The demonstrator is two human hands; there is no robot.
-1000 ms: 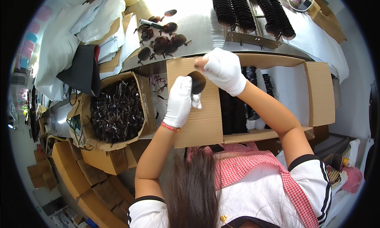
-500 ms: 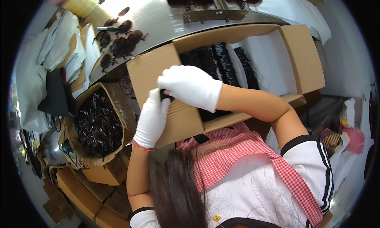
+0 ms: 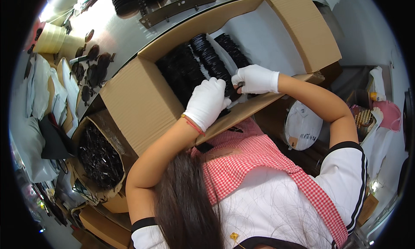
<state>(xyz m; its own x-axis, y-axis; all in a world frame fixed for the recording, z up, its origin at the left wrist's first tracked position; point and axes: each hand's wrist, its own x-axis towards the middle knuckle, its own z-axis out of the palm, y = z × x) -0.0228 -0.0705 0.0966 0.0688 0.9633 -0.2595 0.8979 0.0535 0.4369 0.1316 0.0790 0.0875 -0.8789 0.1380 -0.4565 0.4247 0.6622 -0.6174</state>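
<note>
Right now, from where I stand, both white-gloved hands are at work over an open cardboard box [image 3: 263, 105] that fills the middle of the frame. The right hand [image 3: 258, 79], just right of centre, has its fingers drawn together in a pinch, thumb against fingertips, on a dark lens [image 3: 236, 94]. That lens sits at the centre of the frame, between the two hands, by the lower end of a row of dark lenses [image 3: 209, 56]. The left hand [image 3: 205, 102], to its left, has its fingers curled inward, with little gap between them; whether they grip anything I cannot tell, as the glove covers the spot.

More rows run along the left half of the box, a white divider sheet [image 3: 222, 54] between two of them, and white paper lining [image 3: 270, 37] shows toward the upper right.

At upper left, loose tinted lenses [image 3: 93, 74] lie on a metal table [image 3: 119, 43], and a metal rack [image 3: 183, 7] stands at the top edge. A carton of glossy dark pieces [image 3: 99, 156] sits at lower left. The worker wears a red checked apron [image 3: 242, 164].
</note>
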